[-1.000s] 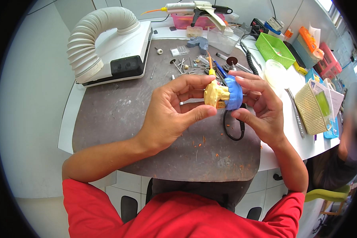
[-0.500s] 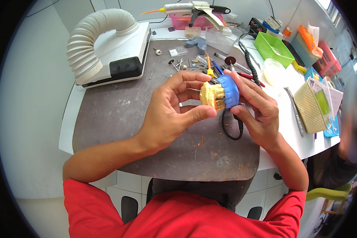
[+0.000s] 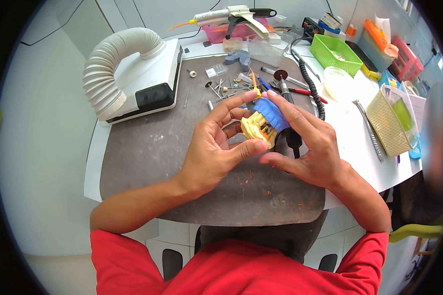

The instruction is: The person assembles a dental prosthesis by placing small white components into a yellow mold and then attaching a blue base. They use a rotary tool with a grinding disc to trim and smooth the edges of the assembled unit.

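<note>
My left hand [image 3: 212, 147] grips a small yellow model [image 3: 256, 129] between thumb and fingers, above the dark grey work mat [image 3: 157, 162]. A blue moulded piece [image 3: 271, 113] sits on the yellow model's far side. My right hand [image 3: 305, 145] rests its fingers on the blue piece, thumb stretched toward the left thumb. A black handpiece [image 3: 293, 139] with a coiled cable lies under the right palm, partly hidden.
A white suction unit with a ribbed hose [image 3: 128, 78] stands at the back left. Small burs and tools [image 3: 221, 88] lie behind the hands. At the right are a green basket [image 3: 337, 54], a round clear dish [image 3: 339, 82], a woven basket [image 3: 391, 120] and a dispensing gun [image 3: 233, 14].
Both hands have turned the yellow model with the blue piece. The right hand's fingers now lie flatter over the blue piece, and the thumb has stretched out below.
</note>
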Demonstrator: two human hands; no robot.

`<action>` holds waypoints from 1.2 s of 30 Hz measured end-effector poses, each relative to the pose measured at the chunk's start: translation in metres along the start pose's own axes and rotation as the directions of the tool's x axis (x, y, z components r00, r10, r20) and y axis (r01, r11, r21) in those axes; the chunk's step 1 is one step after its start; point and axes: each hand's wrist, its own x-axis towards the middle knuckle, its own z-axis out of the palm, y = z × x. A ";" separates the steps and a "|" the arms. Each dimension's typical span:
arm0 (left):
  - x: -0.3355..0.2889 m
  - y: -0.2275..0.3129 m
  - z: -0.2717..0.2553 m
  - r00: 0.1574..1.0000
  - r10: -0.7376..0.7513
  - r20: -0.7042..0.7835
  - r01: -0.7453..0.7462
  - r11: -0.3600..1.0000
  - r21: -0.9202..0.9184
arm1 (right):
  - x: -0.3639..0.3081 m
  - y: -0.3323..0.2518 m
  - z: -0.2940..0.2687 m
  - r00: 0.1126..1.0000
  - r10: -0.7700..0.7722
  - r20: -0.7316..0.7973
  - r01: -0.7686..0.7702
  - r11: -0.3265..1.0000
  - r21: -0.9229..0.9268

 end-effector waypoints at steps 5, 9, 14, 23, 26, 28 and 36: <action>-0.002 0.001 0.005 0.997 -0.079 -0.015 0.077 0.994 -0.082 | -0.003 0.003 0.004 1.000 0.013 -0.016 -0.014 0.999 -0.031; -0.004 -0.002 0.004 0.995 -0.097 -0.017 0.095 0.990 -0.106 | 0.000 -0.002 0.003 0.997 0.071 0.017 -0.071 0.997 -0.011; -0.003 0.002 0.001 0.994 -0.111 -0.020 0.110 0.992 -0.059 | 0.011 0.003 0.006 0.999 0.019 0.045 -0.019 1.000 -0.013; 0.011 0.010 -0.044 0.972 -0.232 0.037 0.234 0.970 -0.069 | 0.046 0.012 0.018 0.974 0.047 0.223 -0.029 0.996 -0.085; 0.011 0.005 -0.048 0.958 -0.287 0.000 0.283 0.946 -0.161 | 0.053 0.010 0.023 0.960 0.122 0.254 -0.111 0.992 -0.057; 0.010 0.006 -0.048 0.947 -0.321 -0.008 0.312 0.927 -0.205 | 0.051 0.011 0.028 0.967 0.117 0.227 -0.109 0.993 -0.048; 0.008 0.002 -0.050 0.962 -0.274 0.004 0.269 0.942 -0.202 | 0.048 0.010 0.033 0.978 0.102 0.185 -0.091 0.994 -0.065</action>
